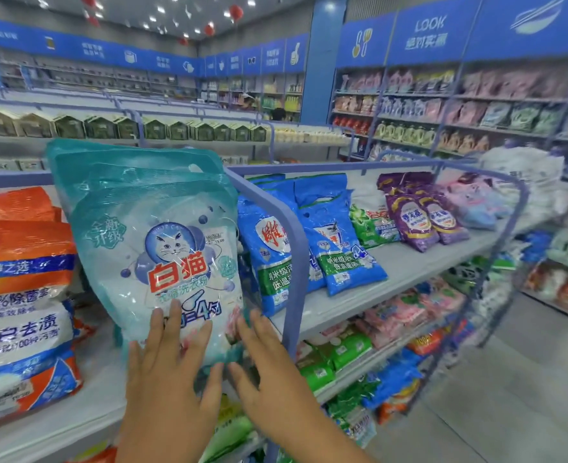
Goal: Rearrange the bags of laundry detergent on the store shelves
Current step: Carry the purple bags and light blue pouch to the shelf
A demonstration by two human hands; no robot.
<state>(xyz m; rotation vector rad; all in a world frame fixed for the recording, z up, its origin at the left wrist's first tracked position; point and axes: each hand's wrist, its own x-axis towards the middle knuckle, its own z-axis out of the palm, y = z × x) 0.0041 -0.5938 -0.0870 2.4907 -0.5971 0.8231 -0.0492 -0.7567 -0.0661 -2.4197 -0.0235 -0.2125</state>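
Both hands flat, no real grip: my left hand presses straight fingers on lower front of teal cat-print detergent bag, my right hand steadies its lower right edge. Bag stands tilted on shelf, more teal bags stacked behind, orange bags to left, blue divider rail to right. Risks, my guess: slick film slides under open palms; stack slumps forward off shelf edge; push too far right jams bag against rail.

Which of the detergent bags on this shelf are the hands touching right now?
The teal bag with the white cat logo, front of its stack. Left hand and right hand rest open-fingered on its lower edge; orange bags and blue bags are untouched.
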